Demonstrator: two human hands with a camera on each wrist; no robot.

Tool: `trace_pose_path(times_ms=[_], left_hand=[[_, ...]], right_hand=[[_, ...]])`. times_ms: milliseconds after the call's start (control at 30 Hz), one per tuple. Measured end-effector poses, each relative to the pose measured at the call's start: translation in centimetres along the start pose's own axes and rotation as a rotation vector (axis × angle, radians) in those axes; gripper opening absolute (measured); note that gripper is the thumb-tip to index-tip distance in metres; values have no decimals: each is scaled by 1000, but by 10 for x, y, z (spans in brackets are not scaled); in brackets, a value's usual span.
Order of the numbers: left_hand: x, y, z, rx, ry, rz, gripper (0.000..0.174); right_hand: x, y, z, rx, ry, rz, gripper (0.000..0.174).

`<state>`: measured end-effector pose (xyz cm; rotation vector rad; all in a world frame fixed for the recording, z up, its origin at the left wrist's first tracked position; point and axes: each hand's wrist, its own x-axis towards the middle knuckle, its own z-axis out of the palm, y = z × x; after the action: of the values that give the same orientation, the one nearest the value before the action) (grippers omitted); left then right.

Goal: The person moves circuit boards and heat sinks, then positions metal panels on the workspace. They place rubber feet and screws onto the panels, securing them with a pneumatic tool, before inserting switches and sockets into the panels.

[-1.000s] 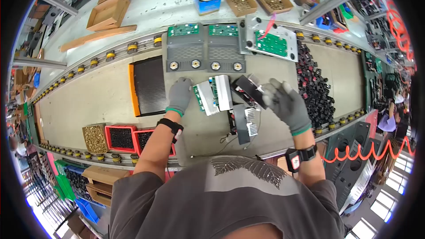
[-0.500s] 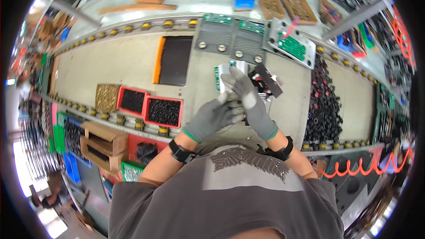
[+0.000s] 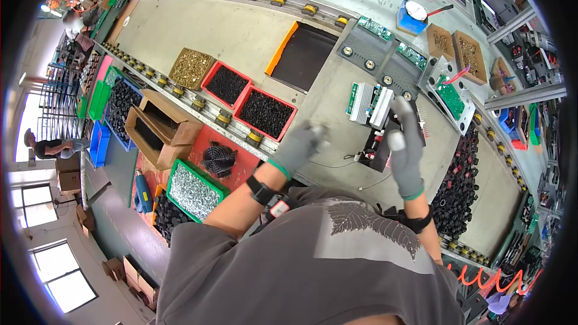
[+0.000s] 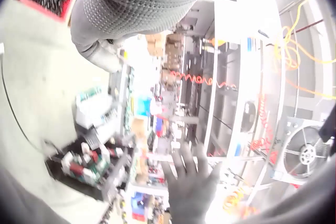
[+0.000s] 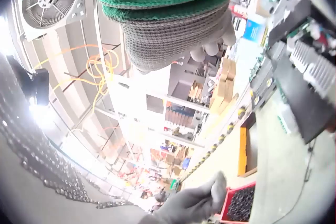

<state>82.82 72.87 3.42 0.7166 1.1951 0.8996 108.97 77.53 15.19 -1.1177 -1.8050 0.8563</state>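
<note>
My gloved left hand (image 3: pixel 299 149) is blurred over the near edge of the bench, close to a red bin of small black parts (image 3: pixel 265 112). Its fingers look loosely bent, and nothing shows in them. My gloved right hand (image 3: pixel 407 151) is raised with straight, spread fingers, at the right side of a black module (image 3: pixel 378 147) with wires and a finned heat sink. Part of that module is hidden behind the hand. Just beyond stand two silver heat sinks (image 3: pixel 361 103) with green circuit boards. Loose cable ends lie on the bench near the module.
Two grey panels (image 3: pixel 367 45) with green boards lie at the back, beside a tilted metal plate (image 3: pixel 448 99). A heap of black parts (image 3: pixel 457 186) lies right. Left are another red bin (image 3: pixel 226 84), a box of brass screws (image 3: pixel 190 68) and an orange-edged black tray (image 3: pixel 304 57).
The head view has swung left. My hands came together over the heat sinks and have parted again, the left towards the red bins, the right beside the module.
</note>
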Motion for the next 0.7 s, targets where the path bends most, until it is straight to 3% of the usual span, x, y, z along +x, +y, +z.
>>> trace_pose_path(times_ms=[67, 133, 167, 200, 233, 267, 333, 400, 500, 567, 700], left_hand=[[-4, 12, -34, -481, 181, -48, 34], [5, 0, -85, -419, 287, -25, 38], [16, -4, -104, -107, 496, -123, 37], [10, -7, -111, 358, 549, 257, 39], [11, 2, -106, 261, 630, 124, 41], [20, -10, -110, 307, 640, 222, 40], [10, 19, -61, 340, 450, 209, 39], [7, 33, -12, 496, 126, 148, 41], [10, 33, 67, 554, -214, 17, 65], [17, 29, 114, 891, -187, 60, 78], [27, 36, 169, 1198, -269, -12, 79]], right_hand=[[-8, 13, -20, 41, 99, 13, 57], [-25, 23, -43, -59, 160, 159, 49], [-34, 34, -54, -40, 181, 264, 48], [-44, 47, -61, -27, 213, 368, 48], [-56, 63, -66, -93, 246, 387, 48], [-65, 74, -76, -161, 281, 406, 49], [-71, 72, -89, -379, 218, 499, 55], [-70, 90, -92, -547, 168, 432, 60], [-43, 98, -83, -620, 100, 503, 68], [-27, 113, -73, -696, -50, 591, 80], [-12, 119, -62, -650, -14, 724, 92]])
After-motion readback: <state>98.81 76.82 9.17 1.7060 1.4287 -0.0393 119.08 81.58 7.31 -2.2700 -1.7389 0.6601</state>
